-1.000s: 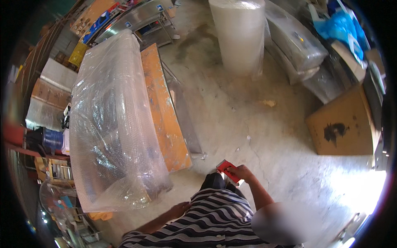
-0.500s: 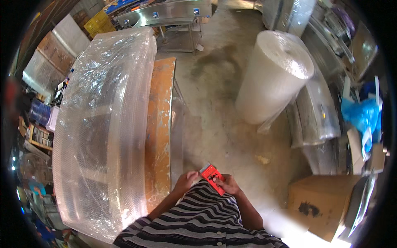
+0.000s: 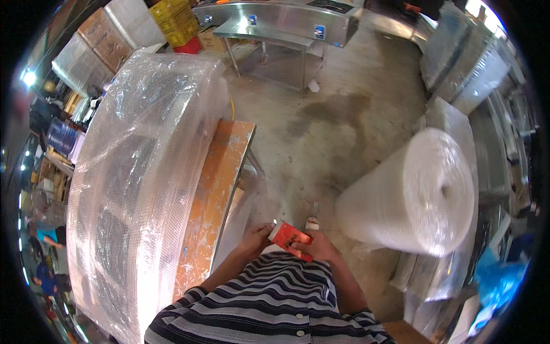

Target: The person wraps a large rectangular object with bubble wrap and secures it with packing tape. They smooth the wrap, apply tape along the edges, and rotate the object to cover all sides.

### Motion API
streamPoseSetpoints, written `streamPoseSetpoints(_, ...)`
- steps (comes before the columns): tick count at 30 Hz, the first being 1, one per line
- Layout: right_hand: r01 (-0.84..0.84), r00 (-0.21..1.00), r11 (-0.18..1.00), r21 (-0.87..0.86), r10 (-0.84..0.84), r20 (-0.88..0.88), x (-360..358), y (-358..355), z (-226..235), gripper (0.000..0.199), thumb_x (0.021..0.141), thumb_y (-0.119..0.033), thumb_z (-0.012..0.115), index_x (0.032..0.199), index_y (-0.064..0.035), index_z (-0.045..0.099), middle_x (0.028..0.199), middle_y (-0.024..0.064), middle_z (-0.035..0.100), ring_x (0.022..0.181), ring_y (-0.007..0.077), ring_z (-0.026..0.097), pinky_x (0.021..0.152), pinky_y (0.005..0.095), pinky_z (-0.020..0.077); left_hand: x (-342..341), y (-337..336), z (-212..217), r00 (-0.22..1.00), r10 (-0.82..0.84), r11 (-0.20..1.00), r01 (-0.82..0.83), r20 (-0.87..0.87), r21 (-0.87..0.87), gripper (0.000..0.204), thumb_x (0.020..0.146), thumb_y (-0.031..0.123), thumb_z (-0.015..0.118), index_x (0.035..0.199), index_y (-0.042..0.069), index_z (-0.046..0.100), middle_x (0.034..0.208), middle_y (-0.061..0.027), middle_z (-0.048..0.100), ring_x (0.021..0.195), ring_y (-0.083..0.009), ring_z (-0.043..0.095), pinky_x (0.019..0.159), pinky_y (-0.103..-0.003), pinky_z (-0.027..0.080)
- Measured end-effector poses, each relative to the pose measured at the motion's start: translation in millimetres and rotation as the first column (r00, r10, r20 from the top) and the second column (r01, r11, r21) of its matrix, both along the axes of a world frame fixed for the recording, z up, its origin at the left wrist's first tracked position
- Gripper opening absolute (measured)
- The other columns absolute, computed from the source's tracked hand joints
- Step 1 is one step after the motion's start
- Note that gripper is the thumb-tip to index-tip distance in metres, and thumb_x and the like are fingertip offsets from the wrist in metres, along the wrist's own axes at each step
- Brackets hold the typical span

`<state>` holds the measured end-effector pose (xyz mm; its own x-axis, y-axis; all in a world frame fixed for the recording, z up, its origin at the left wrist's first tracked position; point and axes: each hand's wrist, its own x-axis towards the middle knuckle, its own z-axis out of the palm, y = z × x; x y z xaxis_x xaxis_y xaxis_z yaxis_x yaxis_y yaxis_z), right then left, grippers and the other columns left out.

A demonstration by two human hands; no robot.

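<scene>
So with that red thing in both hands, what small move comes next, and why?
Probably thumbing the blade out: both the left hand and right hand grip the red cutter at the chest, apart from the bubble-wrapped bundle on the orange table.

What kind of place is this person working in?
Probably a workshop or packing warehouse. A big roll of bubble wrap stands on the bare concrete floor, a large item wrapped in plastic film lies on a paint-stained wooden bench, and a stainless steel machine stands behind.
</scene>
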<state>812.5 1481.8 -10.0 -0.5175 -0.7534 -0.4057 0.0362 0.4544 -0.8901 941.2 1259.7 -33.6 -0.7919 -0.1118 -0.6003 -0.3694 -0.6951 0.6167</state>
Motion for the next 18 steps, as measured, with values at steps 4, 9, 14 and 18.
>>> streamPoseSetpoints(4, -0.232, 0.972, 0.973, -0.013, 0.231, -0.040, -142.8, -68.7, 28.9, 0.048, 0.082, -0.044, 0.084, 0.100, -0.0009, 0.072, 0.081, 0.0069, 0.070, 0.077, 0.0123, 0.063, 0.073, 0.0319, 0.0519, -91.2, -37.4, 15.2, 0.973, 0.232, 0.964, -0.229, 0.008, -0.138, 0.028, 0.103, 0.025, 0.062, 0.112, -0.001, 0.070, 0.102, -0.0075, 0.073, 0.089, -0.0176, 0.070, 0.085, -0.036, 0.057)
streamPoseSetpoints(9, -0.573, 0.802, 0.814, 0.101, 0.582, -0.137, -288.7, -169.2, 40.4, 0.062, 0.083, -0.058, 0.076, 0.106, -0.0010, 0.071, 0.091, 0.0170, 0.073, 0.084, 0.0277, 0.071, 0.079, 0.0406, 0.0539, -193.5, -85.5, 12.3, 0.923, 0.376, 0.766, -0.362, -0.087, -0.532, 0.030, 0.102, 0.023, 0.064, 0.111, -0.004, 0.075, 0.096, -0.0046, 0.075, 0.083, -0.0101, 0.066, 0.077, -0.026, 0.053)
streamPoseSetpoints(14, -0.809, 0.480, 0.517, 0.279, 0.855, -0.194, -413.9, -290.3, 28.5, 0.059, 0.085, -0.058, 0.074, 0.104, -0.0021, 0.071, 0.090, 0.0177, 0.072, 0.085, 0.0310, 0.070, 0.079, 0.0412, 0.0533, -297.0, -147.7, -32.4, 0.834, 0.539, 0.593, -0.473, -0.114, -0.652, 0.030, 0.102, 0.023, 0.065, 0.110, -0.004, 0.075, 0.094, -0.0065, 0.075, 0.080, -0.0113, 0.065, 0.075, -0.027, 0.052)
streamPoseSetpoints(18, -0.894, 0.317, 0.394, 0.215, 0.893, -0.319, -492.1, -379.3, 0.1, 0.062, 0.088, -0.059, 0.069, 0.103, 0.0010, 0.069, 0.096, 0.0229, 0.072, 0.091, 0.0395, 0.069, 0.081, 0.0451, 0.0533, -373.6, -193.5, -51.0, 0.659, 0.724, 0.388, -0.635, -0.206, -0.667, 0.027, 0.101, 0.022, 0.066, 0.106, -0.003, 0.076, 0.088, -0.0077, 0.075, 0.077, -0.0115, 0.063, 0.072, -0.028, 0.050)
